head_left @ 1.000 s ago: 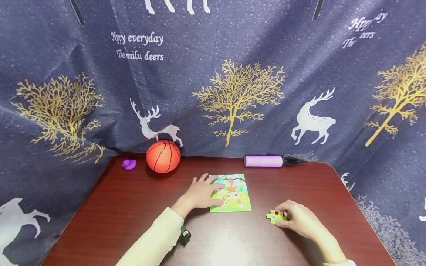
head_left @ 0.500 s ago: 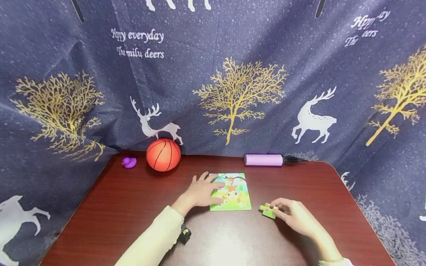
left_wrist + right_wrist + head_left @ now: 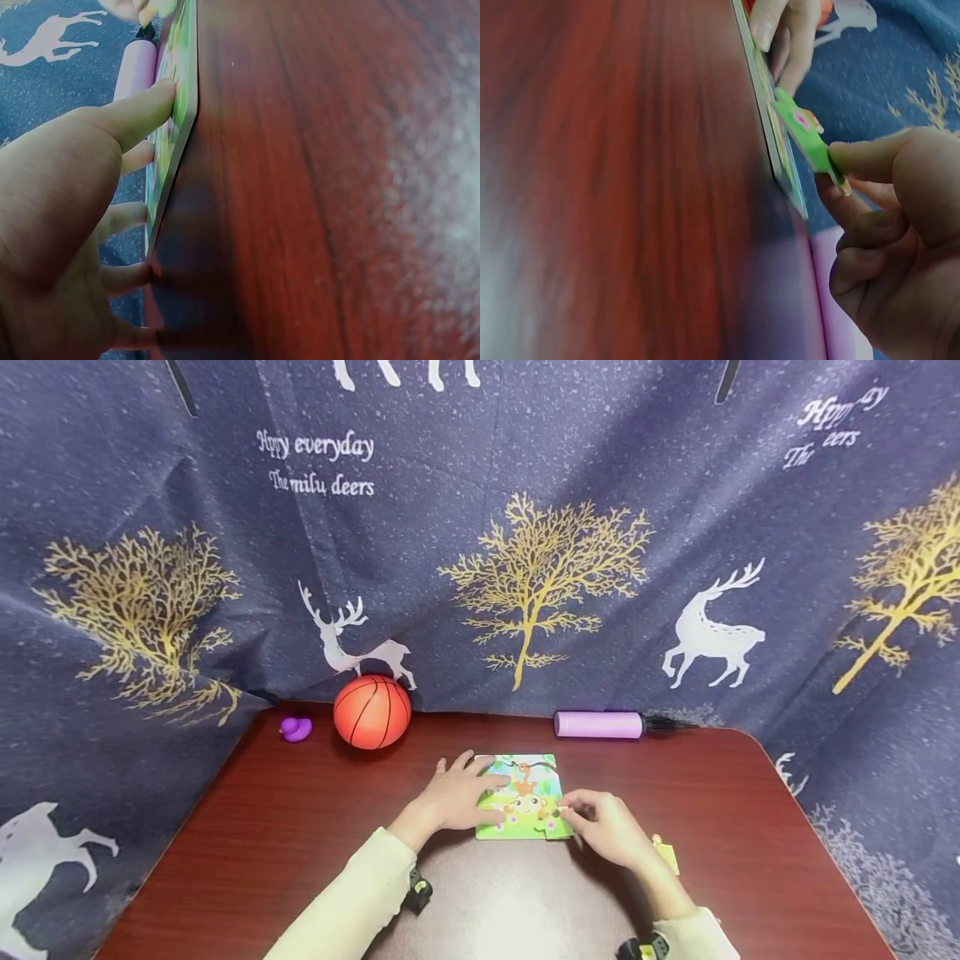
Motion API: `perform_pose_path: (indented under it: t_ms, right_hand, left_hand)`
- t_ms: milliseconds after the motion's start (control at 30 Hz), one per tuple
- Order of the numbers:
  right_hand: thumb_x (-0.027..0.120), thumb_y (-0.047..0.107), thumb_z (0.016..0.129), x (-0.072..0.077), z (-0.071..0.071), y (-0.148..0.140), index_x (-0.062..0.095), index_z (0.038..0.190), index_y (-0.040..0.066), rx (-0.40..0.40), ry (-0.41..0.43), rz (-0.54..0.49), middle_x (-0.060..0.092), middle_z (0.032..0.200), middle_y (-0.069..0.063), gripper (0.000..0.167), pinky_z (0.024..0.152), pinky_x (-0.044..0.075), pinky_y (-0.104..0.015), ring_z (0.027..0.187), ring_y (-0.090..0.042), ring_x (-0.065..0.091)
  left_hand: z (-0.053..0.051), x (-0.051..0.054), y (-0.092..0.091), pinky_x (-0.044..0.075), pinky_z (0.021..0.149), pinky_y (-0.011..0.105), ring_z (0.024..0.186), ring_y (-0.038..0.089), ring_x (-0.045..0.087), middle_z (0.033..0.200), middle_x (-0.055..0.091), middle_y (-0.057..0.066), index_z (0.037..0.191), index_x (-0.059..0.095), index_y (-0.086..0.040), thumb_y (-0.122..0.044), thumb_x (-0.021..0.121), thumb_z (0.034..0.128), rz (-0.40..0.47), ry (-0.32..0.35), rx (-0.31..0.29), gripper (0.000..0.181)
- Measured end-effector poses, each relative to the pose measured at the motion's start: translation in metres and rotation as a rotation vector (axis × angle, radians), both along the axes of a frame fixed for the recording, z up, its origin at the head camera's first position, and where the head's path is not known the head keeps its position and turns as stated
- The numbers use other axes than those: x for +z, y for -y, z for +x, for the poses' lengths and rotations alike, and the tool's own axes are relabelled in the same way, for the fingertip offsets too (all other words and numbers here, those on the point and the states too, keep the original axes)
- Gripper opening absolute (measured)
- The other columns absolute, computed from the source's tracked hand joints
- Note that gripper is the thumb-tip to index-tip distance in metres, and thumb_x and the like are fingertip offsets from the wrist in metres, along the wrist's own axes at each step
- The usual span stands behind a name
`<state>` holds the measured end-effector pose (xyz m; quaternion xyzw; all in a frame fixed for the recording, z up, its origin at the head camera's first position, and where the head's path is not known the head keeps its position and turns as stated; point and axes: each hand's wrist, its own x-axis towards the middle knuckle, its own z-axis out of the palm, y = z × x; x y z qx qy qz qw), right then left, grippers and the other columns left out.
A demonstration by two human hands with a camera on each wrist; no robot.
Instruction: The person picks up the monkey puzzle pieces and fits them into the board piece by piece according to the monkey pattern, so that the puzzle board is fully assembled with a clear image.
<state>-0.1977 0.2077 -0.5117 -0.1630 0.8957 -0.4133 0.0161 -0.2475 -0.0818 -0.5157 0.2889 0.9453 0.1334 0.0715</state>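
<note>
A flat puzzle board [image 3: 517, 768] with a monkey picture lies on the table. My left hand [image 3: 452, 797] rests on its left side, fingers spread and fairly straight; in the left wrist view the thumb [image 3: 142, 112] touches the board's near edge. Between thumb and index finger, my right hand [image 3: 606, 828] pinches a green puzzle piece [image 3: 804, 135] with a pink flower. This piece is tilted and held over the board's near right corner. Whether it touches the board is hard to tell. Another piece, yellowish [image 3: 667, 855], lies beside my right forearm, partly hidden by it.
On the brown table [image 3: 300, 827], a purple rubber duck [image 3: 296, 729] and an orange basketball [image 3: 372, 712] stand at the back left. A lilac hand pump [image 3: 600, 724] with a black end lies at the back right. A patterned cloth [image 3: 450, 468] hangs behind.
My right hand has moved left with the puzzle piece, from the table right of the board to the board's near right corner. The yellowish piece has come into view. My left hand stays put.
</note>
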Motion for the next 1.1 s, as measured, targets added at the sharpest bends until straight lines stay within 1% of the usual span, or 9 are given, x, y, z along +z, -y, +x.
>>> perform_pose_path:
  t_ms: [67,167,300,400,467,633,867,967,1100]
  right_hand:
    - [0.072,0.012,0.098,0.000,-0.004,0.009,0.078,0.102,0.011,-0.016,0.002,0.013,0.068,0.077,0.007,0.007,0.060,0.046,-0.026,0.063,-0.006,0.057]
    - [0.074,0.012,0.097,-0.001,-0.009,0.021,0.079,0.099,0.014,-0.051,0.025,0.029,0.065,0.074,0.007,0.006,0.057,0.044,-0.027,0.061,-0.007,0.054]
    - [0.076,0.013,0.094,-0.004,-0.013,0.032,0.081,0.097,0.016,-0.083,0.043,0.048,0.069,0.079,0.007,0.007,0.062,0.046,-0.029,0.066,-0.008,0.056]
    - [0.076,0.013,0.094,-0.006,-0.014,0.038,0.081,0.097,0.017,-0.081,0.048,0.051,0.073,0.087,0.007,0.007,0.070,0.049,-0.031,0.072,-0.008,0.059]
    - [0.076,0.013,0.094,-0.007,-0.015,0.041,0.082,0.096,0.017,-0.080,0.042,0.052,0.074,0.089,0.006,0.008,0.072,0.050,-0.032,0.073,-0.008,0.060]
    - [0.077,0.012,0.092,-0.011,-0.019,0.048,0.082,0.096,0.018,-0.078,0.034,0.051,0.074,0.088,0.006,0.008,0.071,0.050,-0.031,0.070,-0.007,0.061]
    - [0.076,0.013,0.092,-0.011,-0.021,0.054,0.082,0.097,0.017,-0.087,0.045,0.053,0.072,0.082,0.006,0.009,0.071,0.051,-0.035,0.073,-0.010,0.062]
    - [0.077,0.013,0.092,-0.010,-0.021,0.056,0.082,0.096,0.018,-0.088,0.046,0.068,0.073,0.083,0.006,0.008,0.072,0.052,-0.036,0.075,-0.010,0.062]
    - [0.077,0.015,0.091,-0.008,-0.020,0.059,0.082,0.093,0.019,-0.096,0.038,0.098,0.075,0.089,0.006,0.006,0.079,0.053,-0.041,0.084,-0.013,0.066]
  left_hand:
    - [0.000,0.000,0.000,0.024,0.109,0.079,0.152,0.043,0.026,0.166,0.035,0.003,0.151,0.056,-0.037,-0.063,0.068,0.0906,-0.001,-0.001,-0.002,0.066]
    - [0.000,-0.001,0.000,0.023,0.109,0.079,0.153,0.040,0.025,0.166,0.034,0.002,0.152,0.055,-0.038,-0.063,0.067,0.0917,-0.010,-0.002,-0.005,0.066]
    - [0.000,-0.002,-0.001,0.023,0.109,0.079,0.153,0.040,0.025,0.166,0.034,0.003,0.152,0.054,-0.037,-0.063,0.066,0.0924,-0.012,-0.002,-0.009,0.066]
    - [0.001,-0.002,-0.002,0.022,0.109,0.079,0.153,0.040,0.025,0.166,0.034,0.003,0.152,0.054,-0.038,-0.063,0.066,0.0926,-0.013,-0.001,-0.006,0.066]
    - [0.001,-0.002,-0.002,0.023,0.109,0.079,0.153,0.040,0.025,0.166,0.035,0.003,0.152,0.054,-0.038,-0.063,0.066,0.0928,-0.015,-0.005,-0.006,0.065]
    - [0.001,-0.002,-0.002,0.024,0.108,0.079,0.153,0.040,0.026,0.165,0.035,0.003,0.152,0.055,-0.038,-0.064,0.065,0.0928,-0.020,-0.016,-0.010,0.065]
    - [0.000,-0.004,-0.001,0.024,0.108,0.080,0.153,0.040,0.026,0.166,0.035,0.003,0.152,0.055,-0.038,-0.064,0.066,0.0925,-0.014,-0.015,-0.009,0.065]
    - [0.000,-0.003,-0.001,0.023,0.108,0.080,0.153,0.040,0.026,0.166,0.035,0.003,0.152,0.054,-0.038,-0.064,0.065,0.0927,-0.014,-0.014,-0.006,0.065]
    - [0.000,-0.002,0.000,0.023,0.108,0.080,0.153,0.039,0.025,0.166,0.034,0.002,0.152,0.054,-0.038,-0.063,0.064,0.0934,-0.014,-0.016,-0.001,0.064]
